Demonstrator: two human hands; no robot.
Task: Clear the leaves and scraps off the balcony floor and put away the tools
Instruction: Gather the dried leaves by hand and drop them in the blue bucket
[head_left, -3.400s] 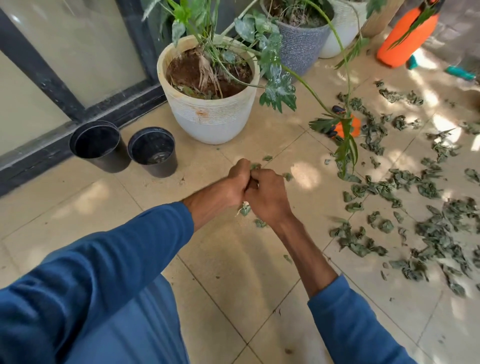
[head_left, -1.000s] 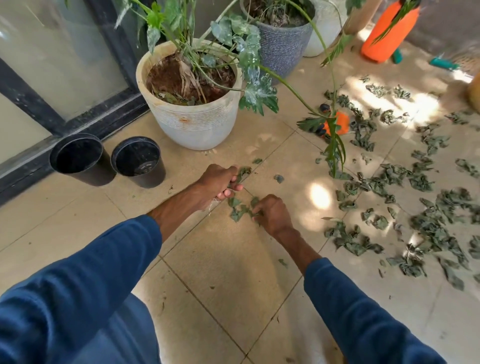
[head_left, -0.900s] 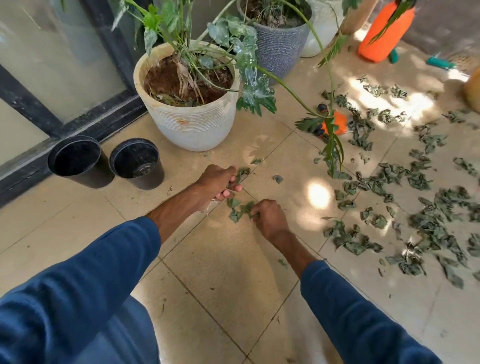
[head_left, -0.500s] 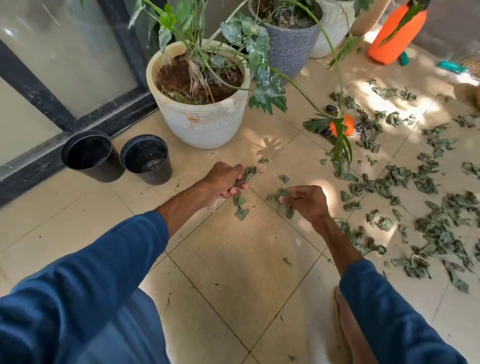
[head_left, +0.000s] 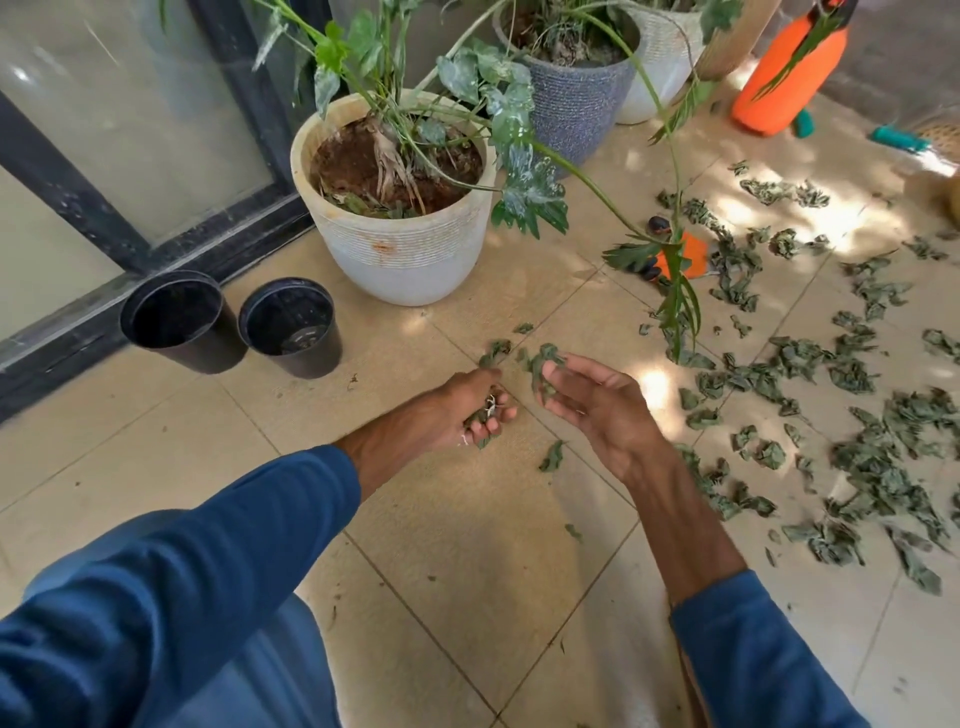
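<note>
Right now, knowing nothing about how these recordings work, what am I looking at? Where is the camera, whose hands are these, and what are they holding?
There is no machine here. A person wears one wide-angle camera on the head, and it looks down at their own two hands. The left hand grips a small bunch of green leaves. The right hand is open beside it, with a few more leaf pieces at its fingertips. Many scattered leaves lie on the tiled floor, mostly to the right. Nearby stand a white plant pot and two black pots. An orange-handled tool lies partly hidden behind a hanging leaf.
</note>
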